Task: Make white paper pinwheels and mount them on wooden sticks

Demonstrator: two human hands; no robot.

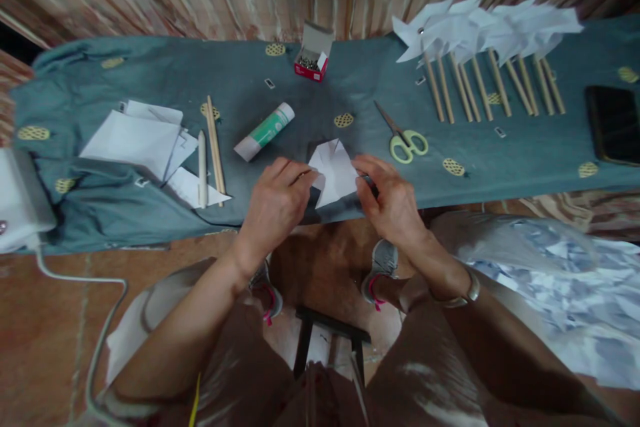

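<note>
A small white paper piece (pixel 336 172), cut and partly folded, is held up over the table's near edge between both hands. My left hand (pixel 280 199) pinches its left side with thumb and fingers. On the opposite side my right hand (pixel 389 197) has its fingers closed on the paper's right edge. Just right of the paper lie scissors (pixel 407 141) with pale green handles. A green and white glue stick (pixel 265 131) rests beyond my left hand. Behind, an open red box (pixel 311 68) holds small metal pins or tacks.
Several white paper pinwheels (pixel 465 30) on wooden sticks lie at the back right, near a dark phone (pixel 614 123). To the left are paper sheets (pixel 137 140), loose sticks (pixel 215 150) and a white device (pixel 23 200) with a cable. Paper scraps (pixel 565 273) fill a bag at right.
</note>
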